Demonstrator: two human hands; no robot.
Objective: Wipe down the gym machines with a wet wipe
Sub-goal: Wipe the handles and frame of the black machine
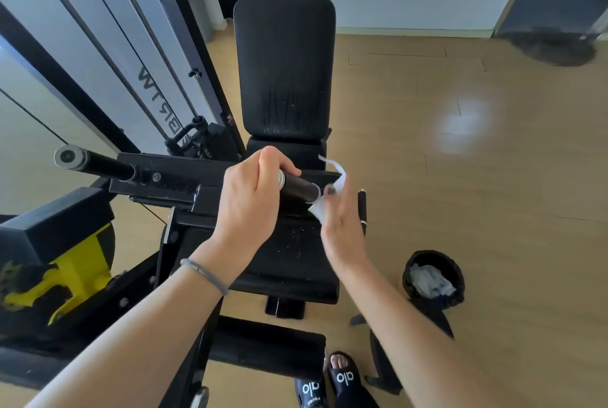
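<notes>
In the head view, the left hand (251, 190) was curled around the near end of a short black handle bar (301, 186) on the gym machine (184, 183), fingers wrapped over the top and the thumb side toward the camera, so the bar's silver end cap showed just beside the knuckles. A grey band (204, 274) sat on that wrist. The right hand (342, 226) was at the other end of the same bar, palm turned inward and fingers fairly straight, pressing a white wet wipe (324, 207) against the bar where it met the frame; a dark-painted fingertip lay over the wipe, and a loose tail of the wipe stuck up beyond the hand toward the seat. The wipe looked crumpled and bunched rather than flat. The black handle was smooth and shiny, and a matching handle (95, 164) stuck out to the left on the far side of the frame, well apart from both hands. Under the hands, the black seat pad (296, 262) showed pale specks across its surface, and the upright backrest (284, 68) behind it showed streaks near its lower edge. Yellow parts (79, 266) of the machine sat at the lower left. On the wooden floor (477, 177) to the right stood a small black bin (434, 279) with white crumpled waste inside, near the person's black slides (329, 381).
</notes>
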